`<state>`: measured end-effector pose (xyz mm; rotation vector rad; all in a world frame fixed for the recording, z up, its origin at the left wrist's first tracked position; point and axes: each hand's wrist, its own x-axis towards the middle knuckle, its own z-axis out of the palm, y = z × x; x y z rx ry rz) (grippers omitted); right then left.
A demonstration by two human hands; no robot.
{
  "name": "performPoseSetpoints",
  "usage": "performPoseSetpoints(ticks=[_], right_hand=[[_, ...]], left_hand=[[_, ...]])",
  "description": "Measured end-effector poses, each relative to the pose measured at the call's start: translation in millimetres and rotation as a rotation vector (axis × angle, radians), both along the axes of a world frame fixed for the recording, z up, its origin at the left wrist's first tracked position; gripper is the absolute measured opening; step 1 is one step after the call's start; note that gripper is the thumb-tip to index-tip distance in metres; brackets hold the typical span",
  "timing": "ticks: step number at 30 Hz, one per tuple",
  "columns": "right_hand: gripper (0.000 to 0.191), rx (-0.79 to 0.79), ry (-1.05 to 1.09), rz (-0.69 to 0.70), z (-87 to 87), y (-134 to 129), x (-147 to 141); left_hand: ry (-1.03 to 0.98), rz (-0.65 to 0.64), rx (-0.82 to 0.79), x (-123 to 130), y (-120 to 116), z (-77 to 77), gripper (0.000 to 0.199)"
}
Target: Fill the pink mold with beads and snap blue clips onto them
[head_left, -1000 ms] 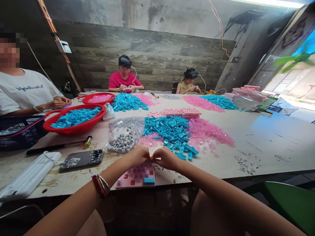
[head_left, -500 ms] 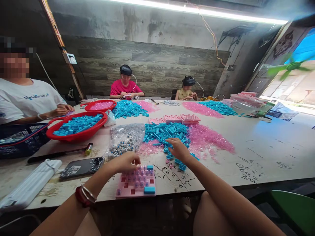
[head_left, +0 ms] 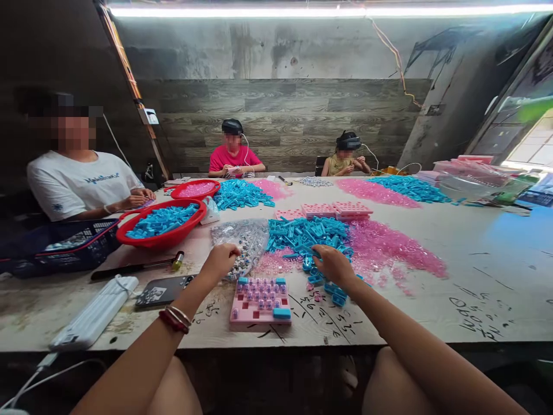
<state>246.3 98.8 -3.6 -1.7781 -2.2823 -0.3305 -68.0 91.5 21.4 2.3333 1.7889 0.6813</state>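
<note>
My left hand (head_left: 221, 262) hangs over the near edge of a clear plastic bag (head_left: 242, 230) of small switch-like parts. Its fingers are loosely bent, with nothing visible in them. Below it on the table lies a pink board (head_left: 260, 317), fitted with several clear caps and blue caps (head_left: 282, 313); some square holes in it are bare. At the near side of a heap of blue plastic pieces (head_left: 309, 230) is my right hand (head_left: 334, 266). Its fingers are curled down among the pieces, and the hand hides what they hold, if anything.
Pink clear pieces (head_left: 389, 248) spread right of the heap; pink boards (head_left: 352, 211) stand behind it. To the left are a red basket (head_left: 162, 242) of blue pieces, a hammer (head_left: 129, 268), a phone (head_left: 162, 290) and a white power strip (head_left: 95, 314). Three people sit around the table.
My left hand has moved off the pink board, forward to the bag. My right hand stays at the blue heap, its fingers now more curled. The camera view has shifted left.
</note>
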Motion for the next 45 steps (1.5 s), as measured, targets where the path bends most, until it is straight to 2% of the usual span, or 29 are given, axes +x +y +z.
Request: performPoseSetpoints(ticks=[4,9,17,23,26,28,31,34,36,39,42,45], right_hand=[[0.017,-0.001,-0.061,-0.029,4.8,-3.1,-0.1],[0.019,0.021,-0.112,-0.04,8.2,-5.6,-1.8],[0.018,0.039,-0.121,0.035,-3.6,2.0,7.8],[0.035,0.115,-0.097,0.08,-10.5,8.0,13.4],[0.042,0.142,-0.02,0.064,-14.2,9.9,12.6],[0.04,0.161,0.117,0.082,-15.0,8.4,8.2],[0.038,0.149,0.365,0.138,-9.5,-5.0,-5.2],[0.035,0.057,0.476,0.275,2.1,-31.8,-23.7],[0.031,-0.076,0.463,0.372,9.8,-52.6,-35.8],[0.024,-0.221,0.357,0.417,18.8,-79.2,-50.1],[0.023,-0.275,0.289,0.485,26.1,-94.4,-57.9],[0.023,-0.281,0.303,0.5,30.2,-99.2,-59.0]], left_hand=[[0.131,0.004,-0.076,-21.9,14.6,-16.1,0.036],[0.146,-0.071,-0.094,-23.3,25.7,-28.5,0.033],[0.222,-0.039,-0.105,-19.4,21.4,-25.0,0.035],[0.192,-0.013,-0.098,-17.0,14.3,-21.6,0.034],[0.152,-0.006,-0.071,-15.1,11.2,-17.2,0.03],[0.121,-0.014,-0.053,-13.3,8.3,-13.1,0.026],[0.072,-0.046,-0.036,-9.0,0.2,-6.1,0.024],[-0.056,-0.122,-0.05,-3.9,-14.2,-0.5,0.024],[-0.177,-0.192,-0.087,-1.2,-26.3,1.6,0.023],[-0.26,-0.265,-0.144,1.0,-44.8,2.8,0.025],[-0.245,-0.308,-0.198,3.2,-60.5,3.5,0.024],[-0.182,-0.294,-0.226,7.4,-73.3,4.6,0.018]])
